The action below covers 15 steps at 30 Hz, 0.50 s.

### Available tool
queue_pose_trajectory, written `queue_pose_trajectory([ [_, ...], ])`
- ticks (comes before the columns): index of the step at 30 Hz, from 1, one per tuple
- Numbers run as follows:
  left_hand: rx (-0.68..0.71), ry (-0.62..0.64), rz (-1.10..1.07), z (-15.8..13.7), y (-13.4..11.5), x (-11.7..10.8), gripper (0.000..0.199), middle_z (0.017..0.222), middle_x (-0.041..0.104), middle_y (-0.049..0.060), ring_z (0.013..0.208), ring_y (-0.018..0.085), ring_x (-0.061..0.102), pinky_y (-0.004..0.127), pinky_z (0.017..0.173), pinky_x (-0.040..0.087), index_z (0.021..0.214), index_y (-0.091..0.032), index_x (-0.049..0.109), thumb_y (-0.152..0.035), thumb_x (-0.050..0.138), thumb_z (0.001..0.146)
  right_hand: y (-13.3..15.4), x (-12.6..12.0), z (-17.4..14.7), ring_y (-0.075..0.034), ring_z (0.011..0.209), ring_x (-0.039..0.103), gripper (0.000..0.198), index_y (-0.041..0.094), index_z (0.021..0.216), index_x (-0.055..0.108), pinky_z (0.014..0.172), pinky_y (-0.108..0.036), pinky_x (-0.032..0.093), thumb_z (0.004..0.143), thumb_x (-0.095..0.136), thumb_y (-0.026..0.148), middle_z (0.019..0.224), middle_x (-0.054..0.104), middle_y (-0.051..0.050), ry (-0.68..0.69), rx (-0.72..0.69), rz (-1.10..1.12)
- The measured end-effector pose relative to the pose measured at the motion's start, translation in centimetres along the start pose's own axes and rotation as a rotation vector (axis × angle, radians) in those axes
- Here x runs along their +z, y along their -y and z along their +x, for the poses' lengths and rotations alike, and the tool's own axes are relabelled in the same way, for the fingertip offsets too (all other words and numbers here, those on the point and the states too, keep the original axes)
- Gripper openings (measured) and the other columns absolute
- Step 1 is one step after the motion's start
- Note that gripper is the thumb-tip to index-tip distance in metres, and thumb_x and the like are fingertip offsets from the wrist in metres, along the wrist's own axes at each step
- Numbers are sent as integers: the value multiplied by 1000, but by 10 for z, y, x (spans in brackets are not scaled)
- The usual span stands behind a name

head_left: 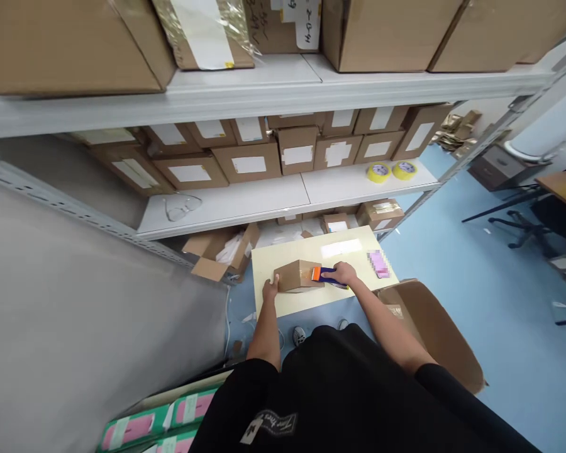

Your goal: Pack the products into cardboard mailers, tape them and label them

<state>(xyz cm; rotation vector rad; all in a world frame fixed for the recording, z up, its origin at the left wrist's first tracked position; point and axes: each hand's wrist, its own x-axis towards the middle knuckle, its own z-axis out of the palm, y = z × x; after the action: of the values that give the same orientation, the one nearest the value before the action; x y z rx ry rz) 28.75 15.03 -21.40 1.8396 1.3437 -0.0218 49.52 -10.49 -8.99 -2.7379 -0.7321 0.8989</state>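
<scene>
Grasping a small brown box (290, 277) by its left end with the left hand (270, 289), on the cream worktop (270, 255). Gripping a blue-and-orange tape dispenser (328, 275) in the right hand (345, 273), orange end at the box's right part. See, farther off, a white sheet (341, 248), then yellow tape rolls (378, 173) on a shelf (264, 198).

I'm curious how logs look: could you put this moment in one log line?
left hand: on carton | right hand: gripping orange-and-blue tool at carton's right end | surface: pale tabletop
</scene>
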Motion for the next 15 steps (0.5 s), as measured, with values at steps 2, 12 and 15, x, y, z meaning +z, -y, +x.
queue_pose_trajectory([
  [2, 6, -49, -40, 4, -2, -19, 56, 125, 73, 21, 121, 32, 68, 41, 100, 52, 131, -10, 64, -55, 54, 98, 31, -1, -3, -28, 95, 74, 64, 17, 87, 78, 69, -27, 48, 73, 72, 80, 96, 78, -15, -8, -11, -24],
  [12, 139, 1, -167, -21, -19, -24, 67, 135, 71, 9, 123, 25, 68, 34, 103, 51, 145, -24, 57, -66, 61, 92, 150, 13, -13, -33, 110, 72, 72, 12, 115, 75, 85, -33, 54, 73, 79, 70, 114, 76, -21, -10, -89, -101],
  [15, 85, -32, -148, -31, -21, -13, 68, 137, 70, 9, 125, 24, 66, 33, 104, 50, 146, -24, 56, -66, 59, 92, 145, 6, -7, -33, 109, 73, 72, 12, 116, 76, 84, -32, 55, 70, 83, 68, 115, 76, -22, 6, -112, -123],
])
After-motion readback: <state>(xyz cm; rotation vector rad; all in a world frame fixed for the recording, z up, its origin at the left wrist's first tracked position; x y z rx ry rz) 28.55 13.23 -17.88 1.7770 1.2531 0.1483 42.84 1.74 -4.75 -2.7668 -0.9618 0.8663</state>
